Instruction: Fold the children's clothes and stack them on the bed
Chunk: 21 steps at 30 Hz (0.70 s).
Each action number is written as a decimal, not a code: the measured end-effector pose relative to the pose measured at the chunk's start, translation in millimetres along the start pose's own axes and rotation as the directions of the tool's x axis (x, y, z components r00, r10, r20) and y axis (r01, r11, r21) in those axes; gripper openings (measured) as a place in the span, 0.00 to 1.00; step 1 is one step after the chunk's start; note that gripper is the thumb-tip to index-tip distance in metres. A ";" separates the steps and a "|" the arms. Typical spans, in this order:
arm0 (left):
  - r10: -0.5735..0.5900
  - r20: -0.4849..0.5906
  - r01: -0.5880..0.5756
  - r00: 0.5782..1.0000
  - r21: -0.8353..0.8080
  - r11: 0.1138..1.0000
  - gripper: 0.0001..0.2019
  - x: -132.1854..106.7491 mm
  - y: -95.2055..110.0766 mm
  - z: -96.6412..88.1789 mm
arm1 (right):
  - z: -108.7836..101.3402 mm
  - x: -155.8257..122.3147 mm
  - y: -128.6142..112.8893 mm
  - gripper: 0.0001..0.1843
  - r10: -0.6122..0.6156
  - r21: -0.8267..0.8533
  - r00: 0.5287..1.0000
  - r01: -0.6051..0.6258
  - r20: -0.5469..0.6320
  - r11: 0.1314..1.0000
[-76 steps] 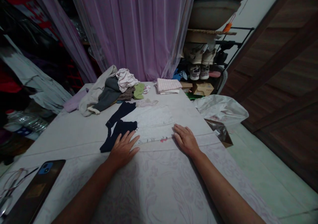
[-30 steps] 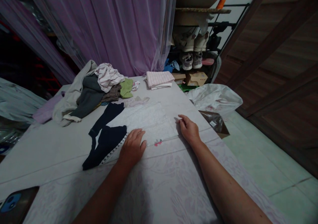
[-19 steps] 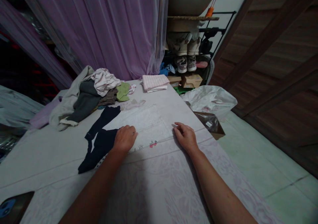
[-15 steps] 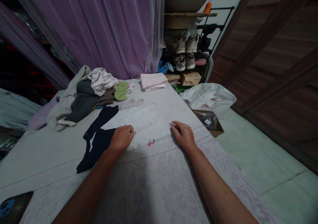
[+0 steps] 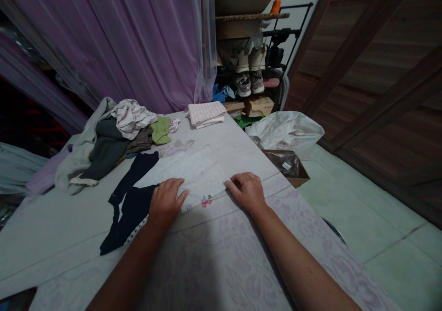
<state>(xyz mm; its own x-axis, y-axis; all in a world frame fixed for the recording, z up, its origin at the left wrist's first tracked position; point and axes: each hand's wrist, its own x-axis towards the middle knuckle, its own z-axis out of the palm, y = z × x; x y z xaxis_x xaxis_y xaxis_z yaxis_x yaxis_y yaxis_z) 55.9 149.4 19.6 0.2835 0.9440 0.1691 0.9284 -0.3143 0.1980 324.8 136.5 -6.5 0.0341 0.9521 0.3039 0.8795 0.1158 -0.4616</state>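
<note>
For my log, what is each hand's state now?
Left hand: open, on the garment.
Right hand: at the garment's edge; grip cannot be told.

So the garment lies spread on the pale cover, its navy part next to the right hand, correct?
No: the head view shows the navy part next to the left hand. The garment does lie spread on the pale cover.

The surface (partly floral) bears a garment and heaped clothes.

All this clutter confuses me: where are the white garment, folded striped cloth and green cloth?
White garment (image 5: 197, 170): head view, flat middle.
Folded striped cloth (image 5: 207, 112): head view, top face.
Green cloth (image 5: 160, 130): head view, middle.
</note>
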 end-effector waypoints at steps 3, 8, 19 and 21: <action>0.142 -0.111 -0.146 0.984 -0.028 0.989 0.18 -12.5 5.8 15.1 | 2.6 -1.4 -7.2 0.11 0.025 -0.066 1.000 -0.026 -0.012 0.997; 0.290 -0.037 -0.292 0.956 -0.076 0.953 0.22 -22.1 5.4 38.2 | 4.2 -2.4 -5.5 0.09 0.037 -0.054 0.999 -0.037 -0.014 0.998; 0.294 -0.087 -0.289 0.952 0.066 0.955 0.24 -26.7 10.9 47.0 | 18.0 -7.9 -49.8 0.27 -0.502 0.066 0.833 0.502 0.232 0.863; 0.302 -0.097 -0.296 0.948 0.071 0.952 0.24 -26.4 10.7 47.6 | 23.6 -7.8 -52.6 0.29 -0.474 0.046 0.821 0.486 0.318 0.873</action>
<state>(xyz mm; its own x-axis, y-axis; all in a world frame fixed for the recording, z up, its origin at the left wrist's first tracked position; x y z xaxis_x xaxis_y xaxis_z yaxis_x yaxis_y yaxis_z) 69.8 125.9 -28.7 0.5260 0.7904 0.3141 0.8174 -0.5718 0.0701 267.0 129.7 -4.2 -0.5399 0.8167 0.2034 0.7623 0.5770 -0.2932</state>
